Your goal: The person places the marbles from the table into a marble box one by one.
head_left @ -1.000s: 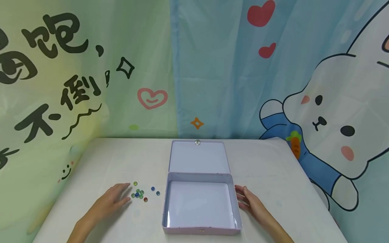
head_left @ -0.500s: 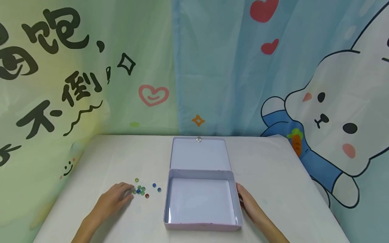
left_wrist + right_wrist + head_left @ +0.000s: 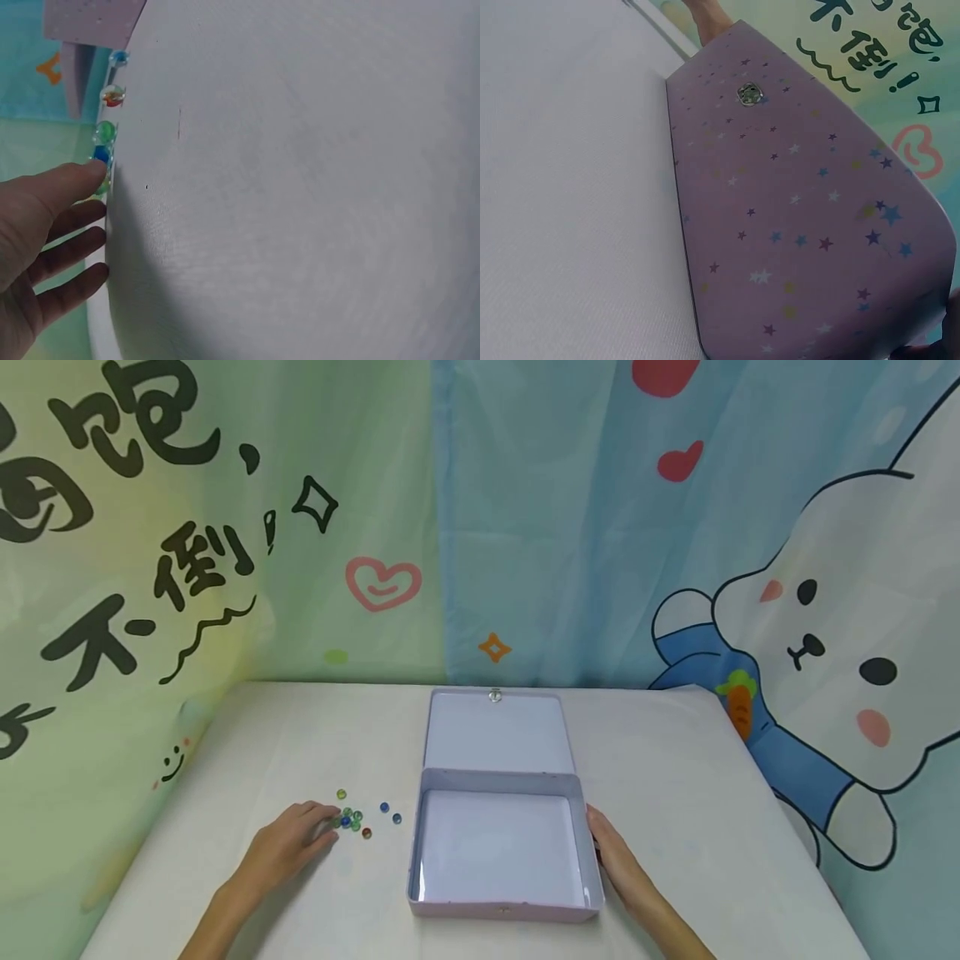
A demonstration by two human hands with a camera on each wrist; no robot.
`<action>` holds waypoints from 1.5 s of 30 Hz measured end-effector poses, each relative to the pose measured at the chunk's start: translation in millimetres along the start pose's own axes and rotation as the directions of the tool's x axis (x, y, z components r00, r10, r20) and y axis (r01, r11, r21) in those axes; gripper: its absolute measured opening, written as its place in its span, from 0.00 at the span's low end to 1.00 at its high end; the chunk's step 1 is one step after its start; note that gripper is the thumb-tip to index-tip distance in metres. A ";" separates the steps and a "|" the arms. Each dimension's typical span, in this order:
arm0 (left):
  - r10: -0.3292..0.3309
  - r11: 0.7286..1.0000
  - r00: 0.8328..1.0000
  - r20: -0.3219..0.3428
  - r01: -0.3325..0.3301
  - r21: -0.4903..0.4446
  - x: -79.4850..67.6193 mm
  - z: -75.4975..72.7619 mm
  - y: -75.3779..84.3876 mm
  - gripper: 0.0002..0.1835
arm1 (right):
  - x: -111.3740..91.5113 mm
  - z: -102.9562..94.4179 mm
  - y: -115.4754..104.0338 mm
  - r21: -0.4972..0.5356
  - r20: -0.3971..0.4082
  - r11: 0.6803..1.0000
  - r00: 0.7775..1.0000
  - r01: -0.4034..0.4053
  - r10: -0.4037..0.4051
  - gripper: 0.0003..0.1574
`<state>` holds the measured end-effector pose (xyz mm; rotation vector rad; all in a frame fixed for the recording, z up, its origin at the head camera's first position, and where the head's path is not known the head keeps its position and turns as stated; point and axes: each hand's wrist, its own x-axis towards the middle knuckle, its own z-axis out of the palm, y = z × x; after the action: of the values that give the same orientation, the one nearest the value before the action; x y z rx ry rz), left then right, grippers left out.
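Observation:
A lilac tin box [image 3: 504, 912] lies with its lid [image 3: 498, 732] folded back; in the right wrist view, its starred outer wall [image 3: 780, 195] carries a small metal clasp [image 3: 750, 94]. My right hand [image 3: 624, 870] rests against the box's right side, partly hidden in shadow. My left hand [image 3: 288, 845], thumb and fingers apart, reaches a cluster of glass marbles [image 3: 356, 825]. In the left wrist view its thumb overlaps a blue marble [image 3: 101, 153]; whether it touches cannot be seen. Close by are a reddish-brown marble [image 3: 367, 833] and a yellow-green marble [image 3: 341, 793].
Two blue marbles, one nearer the cluster [image 3: 385, 807] and one nearer the box [image 3: 397, 818], lie between cluster and box. White cloth covers the table [image 3: 697, 827]. Behind hangs a printed curtain [image 3: 525, 527].
My left hand has moved right and forward, its fingertips now at the edge of the marble cluster. My right hand has closed in against the box's side. The camera view has tilted down slightly.

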<state>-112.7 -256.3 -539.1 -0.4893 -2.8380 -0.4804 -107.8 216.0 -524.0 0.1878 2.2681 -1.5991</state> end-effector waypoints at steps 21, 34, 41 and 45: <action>-0.009 0.998 1.000 -0.029 0.010 0.055 3.7 3.9 4.3 0.13 | 1.4 -0.5 2.6 -0.004 -0.025 1.000 1.000 0.012 -0.012 0.47; -0.053 0.997 0.998 -0.019 0.052 -0.056 5.6 -7.5 -0.2 0.10 | 1.0 -0.4 3.6 0.007 -0.022 0.999 0.999 0.037 -0.037 0.45; 0.016 0.988 0.997 -0.072 -0.027 -0.152 16.3 -23.6 2.6 0.10 | 0.6 -1.9 4.7 -0.002 -0.035 0.999 0.999 0.032 -0.032 0.45; 0.068 0.962 0.995 -0.068 -0.083 -0.260 28.4 -35.3 8.9 0.10 | 0.6 -2.4 4.9 -0.001 -0.037 0.999 0.999 0.039 -0.039 0.44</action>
<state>-130.0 -252.7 -496.4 -0.6181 -2.7004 -0.8477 -107.3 219.9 -527.9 0.1756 2.3128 -1.6281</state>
